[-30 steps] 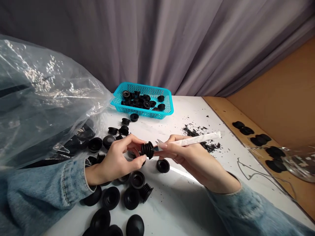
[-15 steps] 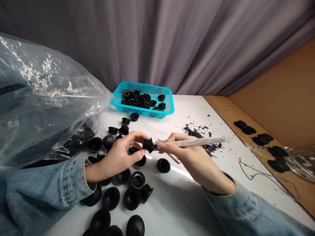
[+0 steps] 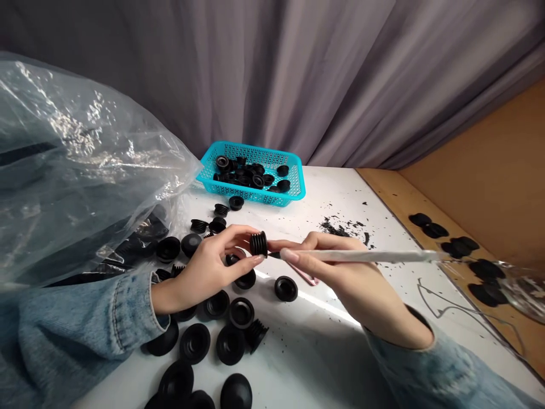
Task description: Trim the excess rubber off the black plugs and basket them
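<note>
A white counter (image 3: 310,352) carries a turquoise basket (image 3: 272,199) of black plugs (image 3: 258,181). The right hand (image 3: 355,287) grips a white-handled craft knife (image 3: 366,257); the left hand (image 3: 210,264) pinches a ribbed plug (image 3: 258,244) above the counter, beside the knife's tip.

Black plug (image 3: 258,244), turquoise latticed basket (image 3: 251,194), white table (image 3: 315,369), grey curtain (image 3: 289,74)

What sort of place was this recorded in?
Probably a small handwork station: a white table with many loose black round parts, a turquoise basket holding more, and a scatter of black shavings.
</note>
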{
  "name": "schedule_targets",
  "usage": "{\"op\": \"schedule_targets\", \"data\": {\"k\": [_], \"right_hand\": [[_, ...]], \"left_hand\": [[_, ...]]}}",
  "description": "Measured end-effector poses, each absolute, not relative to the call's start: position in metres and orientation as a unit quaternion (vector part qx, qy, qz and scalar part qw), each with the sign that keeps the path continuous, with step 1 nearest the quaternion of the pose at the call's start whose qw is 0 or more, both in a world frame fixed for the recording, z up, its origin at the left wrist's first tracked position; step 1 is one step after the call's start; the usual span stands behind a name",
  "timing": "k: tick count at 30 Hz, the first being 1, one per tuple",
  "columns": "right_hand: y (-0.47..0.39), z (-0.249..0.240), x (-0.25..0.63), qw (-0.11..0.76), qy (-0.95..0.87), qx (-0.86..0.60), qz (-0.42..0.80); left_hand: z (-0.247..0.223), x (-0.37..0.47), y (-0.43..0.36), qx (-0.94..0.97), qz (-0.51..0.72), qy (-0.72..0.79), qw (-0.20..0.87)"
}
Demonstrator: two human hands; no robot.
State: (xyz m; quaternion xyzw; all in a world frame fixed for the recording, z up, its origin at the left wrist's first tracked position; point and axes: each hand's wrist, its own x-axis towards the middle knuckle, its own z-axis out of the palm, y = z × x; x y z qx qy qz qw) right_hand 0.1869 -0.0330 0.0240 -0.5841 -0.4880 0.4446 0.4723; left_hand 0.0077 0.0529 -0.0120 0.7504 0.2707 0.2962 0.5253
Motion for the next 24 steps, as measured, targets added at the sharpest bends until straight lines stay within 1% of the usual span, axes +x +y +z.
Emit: {"op": "schedule_targets", "data": {"k": [4,6,11,17,24], "right_hand": [[-0.0304,0.0246,0.1886,0.470,-0.404,-0.602,0.504],[-0.0297,0.0213,0.1874,0.478,-0.383,-0.586,0.530],[-0.0305,0.0199,0.1857,0.510,-0.348,-0.541,0.572],[-0.0299,0.0196,0.1861,0.500,-0.359,-0.546,0.569],[-0.0305,0.0182,0.1864,0.496,-0.356,-0.545,0.575]], "left_hand": [[-0.0174,0.0043,0.0523,0.846,0.326,0.205,0.367],[-0.0177,0.0033,0.0522,0.866,0.339,0.175,0.323],[-0.0160,0.0027,0.0513,0.866,0.323,0.189,0.331],[-0.0151,0.0027,0.0517,0.863,0.329,0.198,0.328],[-0.0129,0.0038,0.0528,0.870,0.334,0.176,0.317]]}}
